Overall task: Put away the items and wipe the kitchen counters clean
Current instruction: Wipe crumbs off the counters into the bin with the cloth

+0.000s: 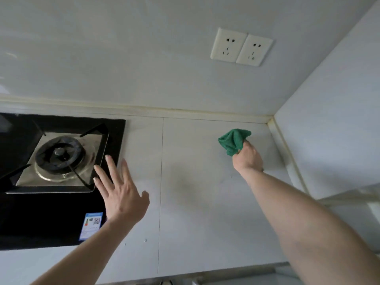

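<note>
One cloth in play | green cloth [234, 140] bunched in right hand [247, 156], at 1 o'clock, near the counter [195, 202] back corner | left hand [121, 192] empty, fingers spread, at 10 o'clock beside hob [51, 219] | unwiped run lies toward 7 o'clock; right hand nearer.

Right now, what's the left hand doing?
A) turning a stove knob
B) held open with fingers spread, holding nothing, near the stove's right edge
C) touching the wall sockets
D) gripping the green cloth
B: the left hand is open with fingers spread and holds nothing, by the right edge of the gas stove; the green cloth is bunched in the right hand, over by the corner of the counter.
</note>
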Demonstrator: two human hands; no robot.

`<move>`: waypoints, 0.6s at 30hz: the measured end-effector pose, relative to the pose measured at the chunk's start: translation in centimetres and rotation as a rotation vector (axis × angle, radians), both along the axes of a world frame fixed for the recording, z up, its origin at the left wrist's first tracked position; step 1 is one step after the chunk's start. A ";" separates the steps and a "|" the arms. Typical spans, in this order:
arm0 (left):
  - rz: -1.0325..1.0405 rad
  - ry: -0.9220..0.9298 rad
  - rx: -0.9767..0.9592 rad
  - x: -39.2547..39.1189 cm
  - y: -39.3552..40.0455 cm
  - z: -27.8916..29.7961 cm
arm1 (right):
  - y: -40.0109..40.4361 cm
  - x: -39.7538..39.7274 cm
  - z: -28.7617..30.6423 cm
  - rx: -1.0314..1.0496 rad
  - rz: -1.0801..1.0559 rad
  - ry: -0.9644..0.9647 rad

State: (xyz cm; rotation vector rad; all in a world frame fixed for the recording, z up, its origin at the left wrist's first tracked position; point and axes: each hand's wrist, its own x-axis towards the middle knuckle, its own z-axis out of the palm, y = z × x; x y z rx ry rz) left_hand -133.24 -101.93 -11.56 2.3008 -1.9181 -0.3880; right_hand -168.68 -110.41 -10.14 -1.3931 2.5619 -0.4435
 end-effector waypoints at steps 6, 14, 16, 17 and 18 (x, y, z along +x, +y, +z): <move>-0.339 -0.088 0.265 -1.4 -5.3 -2.2 | 0.4 -7.8 -3.9 0.219 -0.032 0.038; -0.431 -0.238 0.549 -2.3 -10.3 -1.9 | 3.8 5.5 -7.1 0.073 0.132 0.063; -0.424 -0.275 0.545 -3.0 -10.5 -1.6 | 4.1 9.4 -6.8 0.077 0.248 0.022; -0.428 -0.301 0.529 -3.2 -10.5 -1.5 | 3.8 10.1 -6.4 0.069 0.286 -0.017; -0.434 -0.330 0.513 -3.2 -10.4 -1.4 | 3.1 9.8 -5.8 0.034 0.299 -0.060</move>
